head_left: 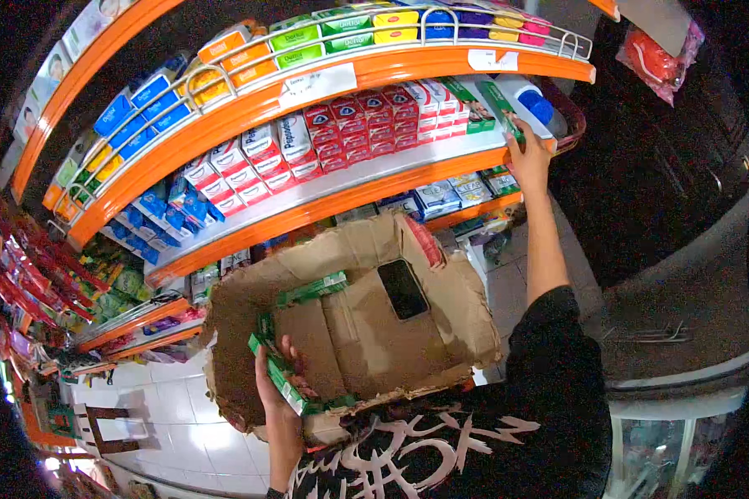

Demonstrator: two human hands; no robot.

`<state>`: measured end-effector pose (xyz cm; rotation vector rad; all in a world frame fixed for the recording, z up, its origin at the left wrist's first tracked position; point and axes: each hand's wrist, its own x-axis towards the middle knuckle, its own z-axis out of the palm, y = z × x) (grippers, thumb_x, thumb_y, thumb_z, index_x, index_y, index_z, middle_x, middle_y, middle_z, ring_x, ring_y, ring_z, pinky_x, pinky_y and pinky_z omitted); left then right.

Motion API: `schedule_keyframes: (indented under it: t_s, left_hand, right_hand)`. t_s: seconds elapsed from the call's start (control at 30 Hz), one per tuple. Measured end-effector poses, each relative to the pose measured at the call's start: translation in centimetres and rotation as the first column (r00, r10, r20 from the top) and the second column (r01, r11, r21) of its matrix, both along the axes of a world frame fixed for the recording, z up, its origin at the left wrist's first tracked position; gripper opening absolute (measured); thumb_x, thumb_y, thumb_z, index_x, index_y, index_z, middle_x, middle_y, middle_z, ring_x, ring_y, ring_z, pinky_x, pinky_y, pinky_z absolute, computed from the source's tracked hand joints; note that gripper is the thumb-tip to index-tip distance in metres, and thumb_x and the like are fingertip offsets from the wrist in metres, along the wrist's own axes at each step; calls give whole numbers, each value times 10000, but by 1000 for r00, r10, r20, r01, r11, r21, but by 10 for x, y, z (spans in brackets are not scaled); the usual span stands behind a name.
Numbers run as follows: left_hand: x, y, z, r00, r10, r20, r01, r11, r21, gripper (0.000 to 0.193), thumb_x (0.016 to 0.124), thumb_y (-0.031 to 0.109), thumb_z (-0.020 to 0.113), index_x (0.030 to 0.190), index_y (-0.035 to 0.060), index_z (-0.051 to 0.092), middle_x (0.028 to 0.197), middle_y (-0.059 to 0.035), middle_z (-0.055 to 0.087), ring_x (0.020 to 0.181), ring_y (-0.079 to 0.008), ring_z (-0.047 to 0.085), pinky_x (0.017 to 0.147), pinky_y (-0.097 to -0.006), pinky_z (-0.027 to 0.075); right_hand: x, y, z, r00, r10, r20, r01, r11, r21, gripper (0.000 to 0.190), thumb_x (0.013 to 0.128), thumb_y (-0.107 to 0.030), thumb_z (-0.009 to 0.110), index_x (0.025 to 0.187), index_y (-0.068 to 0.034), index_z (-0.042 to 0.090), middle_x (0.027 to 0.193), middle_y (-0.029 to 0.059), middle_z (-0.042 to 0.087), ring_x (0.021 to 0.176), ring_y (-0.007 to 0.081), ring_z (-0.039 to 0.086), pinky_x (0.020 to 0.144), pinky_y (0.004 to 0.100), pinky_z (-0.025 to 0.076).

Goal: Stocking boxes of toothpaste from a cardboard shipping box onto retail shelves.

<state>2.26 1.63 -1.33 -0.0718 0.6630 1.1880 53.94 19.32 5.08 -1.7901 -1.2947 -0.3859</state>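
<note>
My right hand [529, 161] reaches to the right end of the toothpaste shelf. Its fingers are at the near end of a long green carton [498, 103], which lies beside stacked green cartons [474, 118]. Low on the left, my left hand [279, 399] holds another slim green carton [278, 374] over the near left part of an open, torn-edged cardboard box [474, 312]. Inside that box, a green carton [315, 288] rests along the far wall, and a black smartphone [403, 289] lies at the right. My left hand and its carton partly hide other green packaging.
Stacked Pepsodent cartons [262, 162] and red cartons [349, 131] line the white shelf [324, 178]. Above, a wire rail [374, 53] fronts wrapped soap bars [299, 47]. A blue-capped container [535, 105] sits beyond my right hand. White floor tiles [187, 411] show lower left.
</note>
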Motion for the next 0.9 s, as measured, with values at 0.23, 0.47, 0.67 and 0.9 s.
schedule_keyframes:
  t_s: [0.23, 0.47, 0.67, 0.9]
  left_hand:
    - [6, 1, 12, 996, 41, -79, -44, 999, -29, 435, 845, 431, 519, 1108, 85, 545, 882, -30, 626, 731, -136, 599, 520, -242, 476]
    - [-2, 4, 1, 1000, 10, -29, -10, 1000, -11, 437, 839, 423, 523, 1105, 76, 546, 835, -60, 630, 718, -144, 601, 581, -260, 499]
    - [-6, 4, 1, 961, -185, 208, 173, 982, 76, 433, 842, 439, 507, 1092, 89, 560, 909, -49, 632, 738, -147, 605, 571, -303, 516]
    - [0, -9, 15, 912, -99, -399, 122, 992, 32, 606, 763, 672, 452, 969, 112, 559, 760, -39, 576, 575, -224, 575, 471, -431, 500]
  right_hand:
    - [3, 25, 2, 991, 74, 115, -56, 987, -153, 445, 784, -184, 531, 1227, -207, 493, 1135, 136, 548, 1092, 330, 482, 946, 467, 327]
    - [18, 41, 13, 956, 292, 43, -278, 940, -197, 444, 778, -130, 481, 1222, -127, 489, 1167, 140, 528, 1077, 323, 500, 936, 378, 371]
    - [29, 47, 6, 908, 412, -79, -419, 883, -213, 460, 783, -34, 467, 1242, -61, 453, 1255, 155, 465, 1175, 289, 436, 970, 319, 338]
    - [24, 56, -16, 953, 275, 126, -273, 961, -35, 506, 761, -44, 462, 1266, -36, 421, 1338, 187, 368, 1263, 337, 310, 1062, 403, 203]
